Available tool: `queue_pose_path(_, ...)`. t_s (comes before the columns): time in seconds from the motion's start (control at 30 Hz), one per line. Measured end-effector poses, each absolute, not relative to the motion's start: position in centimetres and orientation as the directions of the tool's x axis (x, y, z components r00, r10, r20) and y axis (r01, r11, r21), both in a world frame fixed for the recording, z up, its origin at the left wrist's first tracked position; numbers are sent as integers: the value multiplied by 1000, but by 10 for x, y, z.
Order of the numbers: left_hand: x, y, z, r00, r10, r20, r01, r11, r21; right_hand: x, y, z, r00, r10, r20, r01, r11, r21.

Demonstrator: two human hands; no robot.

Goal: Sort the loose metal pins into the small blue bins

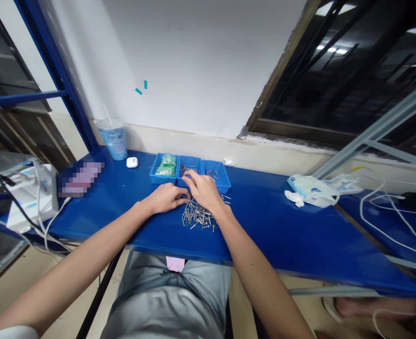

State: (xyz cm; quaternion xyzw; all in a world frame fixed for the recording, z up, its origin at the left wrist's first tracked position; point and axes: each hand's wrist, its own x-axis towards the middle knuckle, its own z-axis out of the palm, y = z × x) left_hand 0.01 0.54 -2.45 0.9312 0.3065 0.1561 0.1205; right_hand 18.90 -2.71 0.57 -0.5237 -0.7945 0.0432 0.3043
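A loose pile of thin metal rivets (196, 217) lies on the blue table (260, 212) in front of me. At its left edge rests my left hand (166, 197), fingers bent and closed at the tips by the rivets. My right hand (204, 189) arches over the pile's far side, just in front of the middle blue bin (182, 181), thumb and fingers pinched together. Whatever either hand pinches is too small or hidden to make out. More rivets lie in the middle bin and the right bin (223, 181). Green-printed clear packets (167, 165) fill the left bin (157, 179).
Behind the bins runs a white wall (193, 70). A blue cup (115, 141) with a straw and a white earbud case (132, 162) stand back left. White power strips and cables (38, 197) crowd the left end. A tissue pack (312, 189) lies right. Someone's foot (349, 308) shows below.
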Motion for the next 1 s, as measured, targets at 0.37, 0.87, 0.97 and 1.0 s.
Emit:
queue_pose_path(0.37, -6, 3, -9, 657, 653, 376, 443, -739, 508, 190, -27, 4, -310, 851, 423, 795, 476, -375)
queue_pose_path(0.87, -6, 0, -3, 502, 703, 504, 294, -687, 665, 189, -26, 2, -355, 826, 438, 794, 514, -326)
queue_pose_path(0.97, -7, 0, -4, 509, 698, 503, 298, -691, 658, 189, -26, 1, -357, 817, 453, 789, 524, -322)
queue_pose_path(1.0, -7, 1, -4, 505, 701, 503, 307, -691, 655, 190, -26, 1, -354, 814, 461, 786, 526, -324)
